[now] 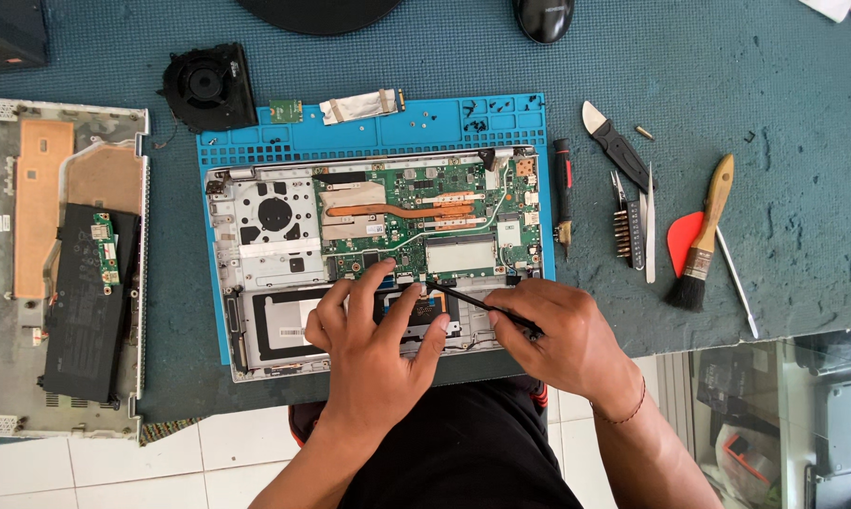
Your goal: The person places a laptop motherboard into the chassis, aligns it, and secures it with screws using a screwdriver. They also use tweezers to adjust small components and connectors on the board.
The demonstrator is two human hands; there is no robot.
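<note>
An opened laptop chassis (256, 226) lies on a blue work mat (369, 132), its green mainboard (425, 203) with a copper heat pipe exposed. My left hand (373, 344) rests on the lower half of the chassis, fingers spread, fingertips touching the board's bottom edge near a connector. My right hand (562, 335) grips a thin black pointed tool (472, 300), whose tip reaches left to the same connector area by my left fingertips. The palm-rest part under both hands is mostly hidden.
A removed bottom cover (29, 273) with a black battery (86, 311) lies at left. A black fan (206, 87), small green card (286, 110) and ribbon piece (359, 106) lie behind the mat. A screwdriver (563, 193), pry tools, tweezers, brush (703, 240) and red pick lie to the right.
</note>
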